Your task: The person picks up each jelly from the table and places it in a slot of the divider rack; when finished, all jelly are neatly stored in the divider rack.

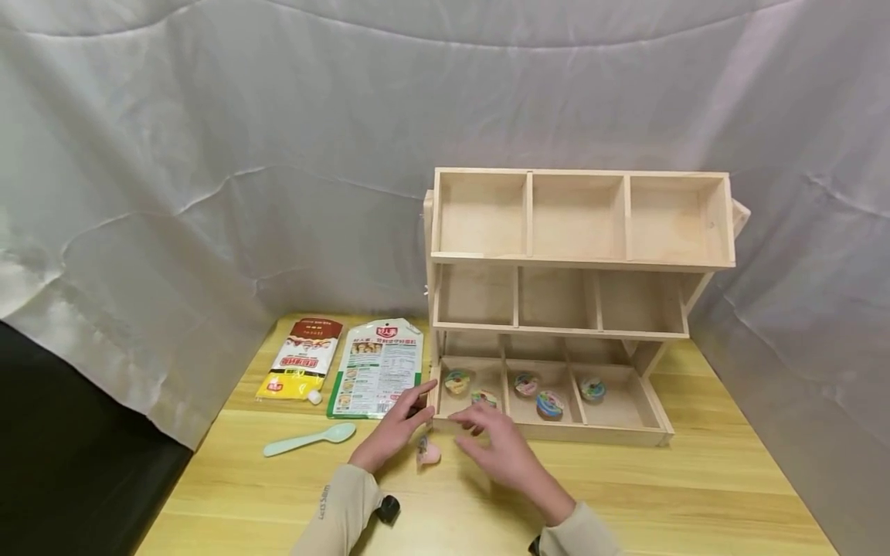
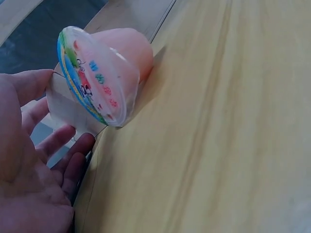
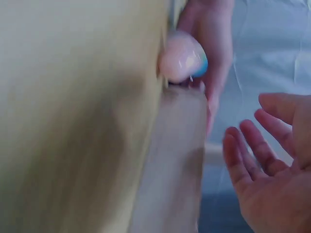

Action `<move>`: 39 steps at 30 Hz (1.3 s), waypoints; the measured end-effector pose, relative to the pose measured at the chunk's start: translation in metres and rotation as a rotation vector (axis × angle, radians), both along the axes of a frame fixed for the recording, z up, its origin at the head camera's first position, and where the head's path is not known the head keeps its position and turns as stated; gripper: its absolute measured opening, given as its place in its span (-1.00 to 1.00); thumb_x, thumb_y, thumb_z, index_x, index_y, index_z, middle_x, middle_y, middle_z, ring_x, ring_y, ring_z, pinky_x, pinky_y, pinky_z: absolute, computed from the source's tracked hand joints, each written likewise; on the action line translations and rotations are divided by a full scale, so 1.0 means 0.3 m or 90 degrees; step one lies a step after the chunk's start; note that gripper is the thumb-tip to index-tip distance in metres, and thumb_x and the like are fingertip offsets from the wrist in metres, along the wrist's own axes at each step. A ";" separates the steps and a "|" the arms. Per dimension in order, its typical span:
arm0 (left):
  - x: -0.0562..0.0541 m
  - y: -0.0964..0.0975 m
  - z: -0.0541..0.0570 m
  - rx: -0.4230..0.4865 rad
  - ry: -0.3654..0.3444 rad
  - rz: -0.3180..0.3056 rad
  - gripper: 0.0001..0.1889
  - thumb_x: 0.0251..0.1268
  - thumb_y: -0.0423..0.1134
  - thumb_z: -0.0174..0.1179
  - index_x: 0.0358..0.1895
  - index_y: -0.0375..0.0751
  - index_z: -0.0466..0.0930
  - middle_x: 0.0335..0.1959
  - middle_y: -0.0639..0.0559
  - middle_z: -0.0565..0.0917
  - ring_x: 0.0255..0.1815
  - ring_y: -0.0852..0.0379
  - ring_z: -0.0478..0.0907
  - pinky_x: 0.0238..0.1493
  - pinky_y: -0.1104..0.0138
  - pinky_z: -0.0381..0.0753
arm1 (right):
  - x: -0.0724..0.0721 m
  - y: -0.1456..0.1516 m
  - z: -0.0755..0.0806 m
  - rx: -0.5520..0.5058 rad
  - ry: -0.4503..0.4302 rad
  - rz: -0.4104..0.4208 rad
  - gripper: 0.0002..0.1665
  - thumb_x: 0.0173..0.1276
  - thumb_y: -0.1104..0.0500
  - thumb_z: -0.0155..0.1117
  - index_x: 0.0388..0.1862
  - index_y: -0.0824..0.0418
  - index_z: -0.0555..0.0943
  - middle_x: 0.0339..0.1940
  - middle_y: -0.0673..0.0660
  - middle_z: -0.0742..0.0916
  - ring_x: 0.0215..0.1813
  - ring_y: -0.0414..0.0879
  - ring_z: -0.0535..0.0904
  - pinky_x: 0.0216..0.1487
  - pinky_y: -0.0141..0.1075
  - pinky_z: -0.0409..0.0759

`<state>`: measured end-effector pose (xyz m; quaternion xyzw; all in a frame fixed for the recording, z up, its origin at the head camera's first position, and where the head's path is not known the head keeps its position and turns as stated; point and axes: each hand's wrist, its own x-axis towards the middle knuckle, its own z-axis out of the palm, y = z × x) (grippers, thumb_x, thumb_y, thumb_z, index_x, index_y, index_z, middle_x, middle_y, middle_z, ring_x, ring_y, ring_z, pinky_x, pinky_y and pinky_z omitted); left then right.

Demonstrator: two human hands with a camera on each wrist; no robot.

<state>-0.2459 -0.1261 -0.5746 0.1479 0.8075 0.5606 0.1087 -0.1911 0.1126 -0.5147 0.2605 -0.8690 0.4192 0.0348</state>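
Observation:
A pink jelly cup (image 1: 429,453) with a printed film lid lies on its side on the table, just in front of the wooden rack. In the left wrist view, the lid of this jelly cup (image 2: 99,80) faces my left hand (image 2: 36,150). At the front left corner of the rack's bottom tray (image 1: 556,432), my left hand (image 1: 395,428) has its thumb and loosely bent fingers against the wood. My right hand (image 1: 501,448) hovers over the tray's front edge, fingers spread and holding nothing. Several jelly cups (image 1: 549,405) lie in the tray's three compartments.
Two more tiers of the wooden rack (image 1: 584,261) rise above the bottom tray. Left of it lie a yellow-and-red packet (image 1: 304,359), a white-and-green packet (image 1: 378,371), a small white cap (image 1: 314,397) and a pale green spoon (image 1: 309,439). Grey cloth (image 1: 334,100) hangs behind.

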 end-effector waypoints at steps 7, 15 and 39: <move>-0.001 -0.004 0.001 0.001 -0.001 -0.005 -0.44 0.65 0.04 0.04 0.62 0.30 0.20 0.49 -0.01 0.34 0.38 -0.05 0.39 0.38 -0.06 0.39 | 0.031 -0.088 -0.060 0.092 -0.005 0.077 -0.55 0.42 0.17 0.43 0.27 0.08 0.67 0.12 0.01 0.72 0.15 -0.02 0.65 0.19 -0.10 0.66; 0.003 -0.001 0.002 0.006 0.004 0.005 -0.44 0.63 0.02 0.08 0.60 0.28 0.24 0.42 0.00 0.39 0.28 0.02 0.41 0.29 0.05 0.40 | 0.032 -0.129 -0.084 0.130 0.010 0.086 -0.57 0.31 0.21 0.49 0.16 0.04 0.71 0.01 -0.08 0.67 0.07 -0.15 0.61 0.13 -0.16 0.64; 0.005 0.006 0.000 0.016 0.013 0.019 -0.44 0.61 0.00 0.11 0.59 0.25 0.27 0.52 0.01 0.34 0.40 -0.08 0.40 0.34 -0.03 0.42 | 0.010 -0.108 -0.080 0.078 0.024 0.067 -0.79 0.23 0.27 0.51 -0.18 0.07 0.70 -0.32 -0.05 0.63 -0.31 -0.25 0.54 -0.21 -0.45 0.53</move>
